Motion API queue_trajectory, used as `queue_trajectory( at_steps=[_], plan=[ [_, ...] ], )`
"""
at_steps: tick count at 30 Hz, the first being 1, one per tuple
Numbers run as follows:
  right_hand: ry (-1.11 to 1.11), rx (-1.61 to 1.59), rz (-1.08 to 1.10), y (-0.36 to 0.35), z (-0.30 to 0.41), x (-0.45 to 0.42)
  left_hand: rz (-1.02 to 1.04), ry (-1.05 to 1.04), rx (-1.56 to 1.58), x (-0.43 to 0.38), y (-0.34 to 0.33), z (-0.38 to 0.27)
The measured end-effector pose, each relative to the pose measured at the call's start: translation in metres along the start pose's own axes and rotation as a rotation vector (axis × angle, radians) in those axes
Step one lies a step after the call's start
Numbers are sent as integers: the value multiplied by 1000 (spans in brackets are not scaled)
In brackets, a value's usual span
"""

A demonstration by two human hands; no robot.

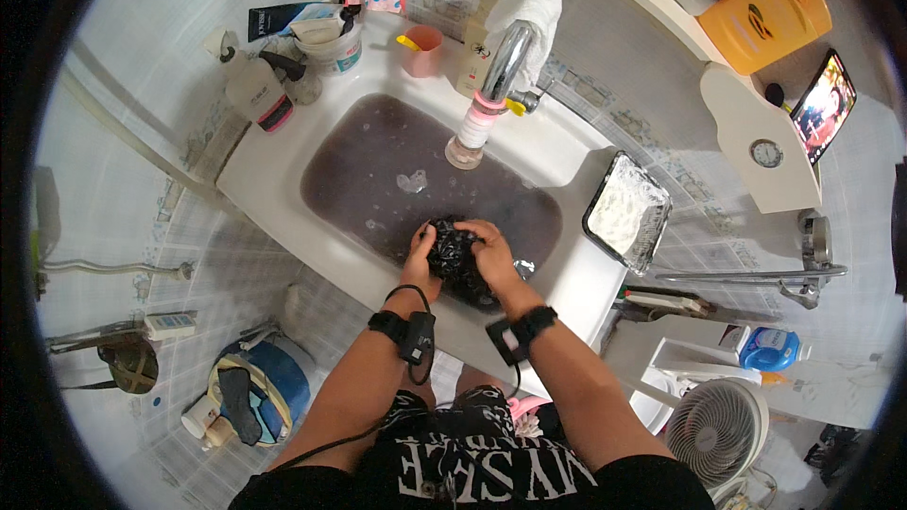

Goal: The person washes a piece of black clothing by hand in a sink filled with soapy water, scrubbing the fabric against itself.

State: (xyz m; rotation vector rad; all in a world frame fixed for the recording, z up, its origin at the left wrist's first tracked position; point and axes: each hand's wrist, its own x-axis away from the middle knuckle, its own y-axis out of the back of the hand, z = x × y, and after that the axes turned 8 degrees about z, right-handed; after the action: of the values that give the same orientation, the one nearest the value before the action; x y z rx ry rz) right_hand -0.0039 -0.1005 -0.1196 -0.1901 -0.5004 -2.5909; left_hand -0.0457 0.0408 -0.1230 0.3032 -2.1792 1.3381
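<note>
A bunched, wet black cloth (453, 255) is held between my two hands at the near side of the sink. My left hand (419, 258) grips its left edge, thumb on top. On the other side, my right hand (492, 255) has its fingers curled over the cloth's upper right. The lower part of the cloth trails into murky greyish water (368, 156) that fills the white basin (283, 227). A patch of foam (412, 181) floats beyond my hands. Above the water, a chrome faucet (511, 49) ends in a pink-and-white filter nozzle (470, 131).
A black tray of white powder (627, 209) rests on the right rim. Along the back stand a pink cup (424, 53), a tub of tubes (331, 49) and a pump bottle (258, 92). To the lower right are a fan (712, 432) and a blue detergent bottle (769, 348).
</note>
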Motion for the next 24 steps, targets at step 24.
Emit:
queue_trajectory(
  at_steps=[24],
  plan=[
    [229, 534, -146, -54, 71, 33, 39, 243, 63, 10, 2, -7]
  ],
)
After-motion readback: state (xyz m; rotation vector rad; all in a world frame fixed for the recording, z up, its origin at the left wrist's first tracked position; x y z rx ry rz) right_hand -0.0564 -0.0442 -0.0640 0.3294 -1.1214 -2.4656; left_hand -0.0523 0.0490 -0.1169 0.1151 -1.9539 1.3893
